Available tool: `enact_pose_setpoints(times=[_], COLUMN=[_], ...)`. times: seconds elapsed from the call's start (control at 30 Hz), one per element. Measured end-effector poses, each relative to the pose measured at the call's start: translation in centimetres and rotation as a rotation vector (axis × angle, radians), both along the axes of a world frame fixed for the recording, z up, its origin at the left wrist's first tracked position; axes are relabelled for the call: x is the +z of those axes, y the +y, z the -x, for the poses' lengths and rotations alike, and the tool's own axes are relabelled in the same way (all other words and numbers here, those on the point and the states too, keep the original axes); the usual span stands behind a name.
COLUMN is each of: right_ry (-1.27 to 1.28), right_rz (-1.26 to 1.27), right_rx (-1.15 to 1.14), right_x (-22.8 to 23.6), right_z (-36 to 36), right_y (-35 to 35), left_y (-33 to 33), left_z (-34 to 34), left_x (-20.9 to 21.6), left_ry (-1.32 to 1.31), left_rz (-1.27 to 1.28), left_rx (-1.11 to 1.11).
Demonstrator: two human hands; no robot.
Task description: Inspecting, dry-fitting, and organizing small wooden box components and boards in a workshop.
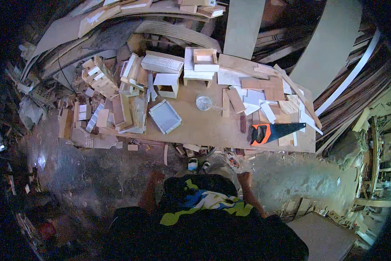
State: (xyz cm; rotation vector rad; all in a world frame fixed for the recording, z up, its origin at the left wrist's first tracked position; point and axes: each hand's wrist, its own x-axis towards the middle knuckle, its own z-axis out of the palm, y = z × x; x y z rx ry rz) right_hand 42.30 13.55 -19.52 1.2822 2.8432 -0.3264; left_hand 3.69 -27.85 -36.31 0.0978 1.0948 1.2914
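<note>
My left hand point(157, 175) hangs beside my body, short of the table point(204, 133), touching nothing I can see. On the other side my right hand point(245, 178) is lowered too, near the table's front edge. Both are small and dim, and their fingers are hidden from above. Ahead of me lies a shallow box with a grey-white panel and a wooden rim point(165, 116). Beyond it stands a small open-fronted wooden box point(166, 85). A round tub point(203, 103) of whitish stuff has a stick across it. The handsaw point(276, 132) with an orange and black handle lies at the right.
Wooden box parts point(128, 113) are heaped on the table's left. Small boards and offcuts point(265, 89) cover its far right. Behind lean long boards point(244, 28) and a stack of timber strips point(356, 82). Scraps and a basin point(191, 150) sit under the front edge.
</note>
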Motion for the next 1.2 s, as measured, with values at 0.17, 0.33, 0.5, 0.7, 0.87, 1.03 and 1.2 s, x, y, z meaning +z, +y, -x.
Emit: enact_pose_setpoints(times=[0.17, 0.33, 0.5, 0.7, 0.87, 1.03, 1.2], right_ry=[-0.155, 0.008, 0.184, 0.766, 0.794, 0.978, 1.024], right_rz=[0.044, 0.034, 0.163, 0.509, 0.827, 0.825, 0.773], right_rx=[-0.175, -0.328, -0.292, -0.327, -0.397, -0.242, 0.076], right_x=[-1.1, -1.6, 2.4, 2.1, 9.7, 11.8, 14.7], right_z=[-2.1, -1.7, 2.8, 6.4, 13.1, 18.5, 24.9], right_y=[0.0, 1.4, 0.8, 2.7, 3.7, 7.8, 14.9], left_y=[1.3, 4.0, 5.5, 7.8, 4.3, 4.0, 1.7], left_z=[-1.4, -2.5, -0.1, 0.4, -0.4, -0.9, -5.6], left_x=[0.0, 0.0, 2.2, 6.5, 8.0, 8.6, 8.7], left_ry=[-0.293, -0.307, 1.256, -0.365, -0.362, -0.353, -0.352], left_rz=[-0.327, -0.528, 0.044, -0.009, -0.007, -0.021, -0.042], left_rx=[0.094, 0.407, -0.649, 0.192, 0.176, 0.162, 0.200])
